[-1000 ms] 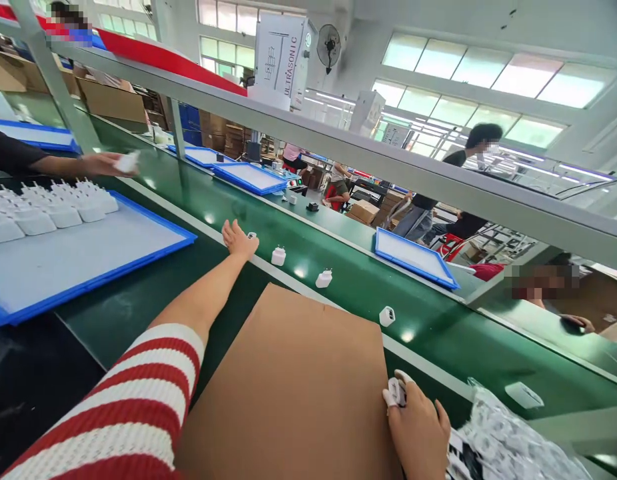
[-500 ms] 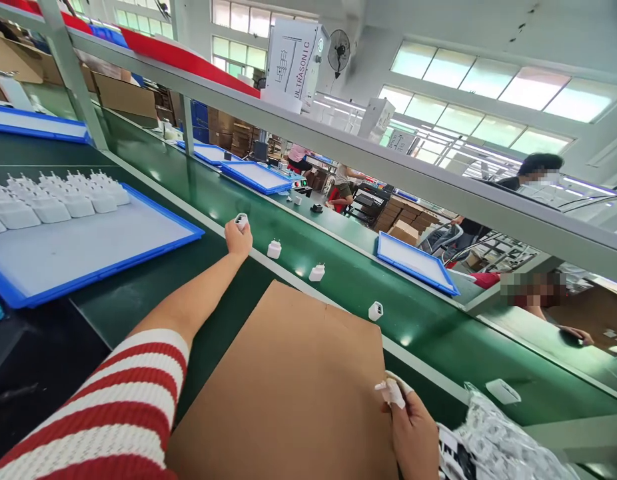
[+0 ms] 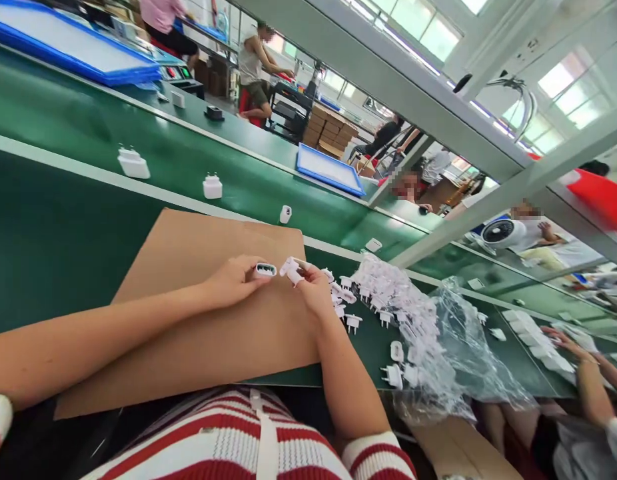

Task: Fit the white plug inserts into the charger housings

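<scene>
My left hand (image 3: 234, 279) is closed on a white charger housing (image 3: 265, 269), its open end facing me, above a brown cardboard sheet (image 3: 188, 320). Just to its right, my right hand (image 3: 311, 288) pinches a small white plug insert (image 3: 291, 269). The two parts are close together, a small gap between them. A heap of white plug inserts (image 3: 388, 293) lies on a clear plastic bag (image 3: 453, 353) right of my right hand.
Three white charger housings (image 3: 133, 163) (image 3: 212, 187) (image 3: 285, 214) stand on the green conveyor belt (image 3: 88, 127) beyond the cardboard. Blue trays (image 3: 328, 171) lie across the belt. A co-worker's hand (image 3: 563, 340) reaches to parts at the right. Other people sit further back.
My left hand picked a housing off the belt and drew it back over the cardboard. My right hand rose to meet it with the insert. My view turned right and down.
</scene>
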`<state>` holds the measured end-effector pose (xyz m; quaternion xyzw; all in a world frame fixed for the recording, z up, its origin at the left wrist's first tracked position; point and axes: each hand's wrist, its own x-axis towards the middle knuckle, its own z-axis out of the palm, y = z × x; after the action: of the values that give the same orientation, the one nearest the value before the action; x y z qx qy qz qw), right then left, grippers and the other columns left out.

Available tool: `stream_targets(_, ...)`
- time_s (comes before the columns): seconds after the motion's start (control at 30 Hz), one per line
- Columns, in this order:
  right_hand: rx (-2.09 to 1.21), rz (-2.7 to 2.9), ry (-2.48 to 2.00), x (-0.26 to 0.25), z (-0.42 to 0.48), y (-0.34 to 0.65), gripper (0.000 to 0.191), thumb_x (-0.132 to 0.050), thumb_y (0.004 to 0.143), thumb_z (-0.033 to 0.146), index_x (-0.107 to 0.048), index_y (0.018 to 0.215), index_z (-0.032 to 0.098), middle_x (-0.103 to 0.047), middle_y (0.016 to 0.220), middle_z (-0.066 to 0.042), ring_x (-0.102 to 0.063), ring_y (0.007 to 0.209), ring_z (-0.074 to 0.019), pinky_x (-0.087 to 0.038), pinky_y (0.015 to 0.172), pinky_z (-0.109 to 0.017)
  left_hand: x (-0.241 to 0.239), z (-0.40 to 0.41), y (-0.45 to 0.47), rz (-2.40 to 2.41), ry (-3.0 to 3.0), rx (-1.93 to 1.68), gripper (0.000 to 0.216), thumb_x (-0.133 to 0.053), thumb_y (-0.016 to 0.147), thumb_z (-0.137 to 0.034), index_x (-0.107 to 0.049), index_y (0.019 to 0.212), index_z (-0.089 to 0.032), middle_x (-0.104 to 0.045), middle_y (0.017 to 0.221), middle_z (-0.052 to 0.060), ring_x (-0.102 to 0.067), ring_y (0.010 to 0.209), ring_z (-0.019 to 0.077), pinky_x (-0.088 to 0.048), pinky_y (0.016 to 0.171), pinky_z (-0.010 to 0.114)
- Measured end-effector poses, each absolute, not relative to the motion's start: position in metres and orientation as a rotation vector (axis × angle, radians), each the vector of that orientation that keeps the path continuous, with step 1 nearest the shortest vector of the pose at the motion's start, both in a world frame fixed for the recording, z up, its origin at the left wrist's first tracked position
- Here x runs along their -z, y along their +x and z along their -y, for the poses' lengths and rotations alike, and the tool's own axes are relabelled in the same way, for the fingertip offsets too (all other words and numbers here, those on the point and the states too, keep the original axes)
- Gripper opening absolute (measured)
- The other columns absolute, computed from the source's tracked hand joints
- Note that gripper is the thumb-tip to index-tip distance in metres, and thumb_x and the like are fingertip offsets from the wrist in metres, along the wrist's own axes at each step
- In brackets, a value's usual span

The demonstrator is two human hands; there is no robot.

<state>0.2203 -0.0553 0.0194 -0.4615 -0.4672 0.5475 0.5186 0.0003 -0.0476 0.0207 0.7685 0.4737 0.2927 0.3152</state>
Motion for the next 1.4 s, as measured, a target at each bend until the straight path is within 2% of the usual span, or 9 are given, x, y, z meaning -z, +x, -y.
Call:
stream_targets(0.2, -1.383, 1.101, -1.063, -0.019, 0.056, 0.22, 0.044, -0.082, 0.066, 0.031, -0.073, 0.108, 0.021, -0.076, 0.1, -0.004, -0.068, 0.086, -0.0147, -0.05, 0.068, -0.023, 0.003, 0.04, 0.01, -1.2, 2.147, -0.84, 0.053, -0.064, 0.084, -0.056, -0.064, 0.122, -0.019, -0.065, 0.126, 0.012, -0.056, 0.121, 0.0318, -0.042, 0.109, 0.048)
stream_targets(0.27, -1.415, 1.08, -1.062, -0.018, 0.056, 0.218, 0.044, -0.083, 0.065, 0.03, -0.072, 0.107, 0.02, -0.076, 0.099, -0.004, -0.067, 0.081, -0.013, -0.051, 0.071, -0.023, 0.005, 0.041, 0.006, -1.196, 2.074, -0.835, 0.056, -0.067, 0.083, -0.058, -0.064, 0.123, -0.019, -0.066, 0.123, 0.011, -0.058, 0.116, 0.0305, -0.046, 0.103, 0.045)
stream_targets(0.37, -1.37, 1.166, -1.118, -0.015, 0.056, 0.216, 0.041, -0.081, 0.069, 0.034, -0.071, 0.105, 0.019, -0.075, 0.096, -0.004, -0.065, 0.078, -0.0129, -0.051, 0.07, -0.025, 0.003, 0.043, 0.003, -1.088, 2.017, -0.783, 0.046, -0.065, 0.086, -0.057, -0.069, 0.113, -0.021, -0.069, 0.109, 0.007, -0.062, 0.103, 0.0259, -0.05, 0.092, 0.038)
stream_targets(0.57, -0.866, 1.51, -1.258, -0.014, 0.065, 0.216, 0.035, -0.068, 0.086, 0.035, -0.065, 0.119, 0.022, -0.072, 0.107, -0.005, -0.066, 0.089, -0.0164, -0.054, 0.078, -0.03, 0.001, 0.044, 0.004, -1.06, 1.98, -0.797, 0.048, -0.068, 0.084, -0.055, -0.068, 0.117, -0.02, -0.069, 0.114, 0.007, -0.062, 0.107, 0.0259, -0.048, 0.097, 0.037)
stream_targets(0.7, -0.35, 1.993, -1.261, -0.022, 0.072, 0.217, 0.025, -0.056, 0.094, 0.024, -0.068, 0.115, 0.022, -0.068, 0.103, -0.008, -0.062, 0.097, -0.0218, -0.052, 0.087, -0.037, 0.002, 0.042, 0.004, -1.011, 2.002, -0.797, 0.045, -0.065, 0.084, -0.059, -0.072, 0.105, -0.019, -0.07, 0.104, 0.007, -0.062, 0.099, 0.0249, -0.049, 0.09, 0.036)
stream_targets(0.77, -0.209, 2.167, -1.242, -0.023, 0.073, 0.215, 0.028, -0.052, 0.094, 0.018, -0.069, 0.116, 0.02, -0.066, 0.1, -0.009, -0.061, 0.098, -0.0237, -0.051, 0.086, -0.038, 0.003, 0.041, 0.003, -0.997, 2.008, -0.808, 0.045, -0.065, 0.084, -0.06, -0.072, 0.1, -0.019, -0.07, 0.1, 0.007, -0.062, 0.096, 0.0245, -0.049, 0.089, 0.035)
stream_targets(0.97, -0.179, 2.216, -1.133, -0.016, 0.07, 0.208, 0.032, -0.049, 0.095, 0.014, -0.066, 0.123, 0.017, -0.066, 0.102, -0.011, -0.06, 0.102, -0.0243, -0.051, 0.088, -0.037, 0.005, 0.04, 0.003, -1.001, 1.993, -0.813, 0.041, -0.066, 0.084, -0.06, -0.073, 0.095, -0.021, -0.07, 0.1, 0.007, -0.063, 0.096, 0.0252, -0.049, 0.089, 0.036)
stream_targets(1.17, -0.114, 2.242, -1.194, -0.017, 0.07, 0.204, 0.028, -0.049, 0.091, 0.012, -0.069, 0.109, 0.019, -0.063, 0.094, -0.009, -0.057, 0.093, -0.024, -0.05, 0.081, -0.036, 0.008, 0.039, 0.003, -0.991, 2.008, -0.82, 0.04, -0.067, 0.084, -0.058, -0.073, 0.095, -0.02, -0.07, 0.099, 0.007, -0.062, 0.095, 0.025, -0.048, 0.09, 0.036)
stream_targets(1.4, -0.056, 2.313, -1.314, -0.029, 0.073, 0.196, 0.037, -0.05, 0.079, 0.001, -0.071, 0.103, 0.02, -0.065, 0.092, -0.007, -0.058, 0.094, -0.0229, -0.048, 0.084, -0.033, 0.007, 0.039, 0.003, -0.989, 2.003, -0.836, 0.042, -0.067, 0.082, -0.06, -0.072, 0.09, -0.02, -0.07, 0.095, 0.007, -0.062, 0.092, 0.0243, -0.049, 0.087, 0.035)
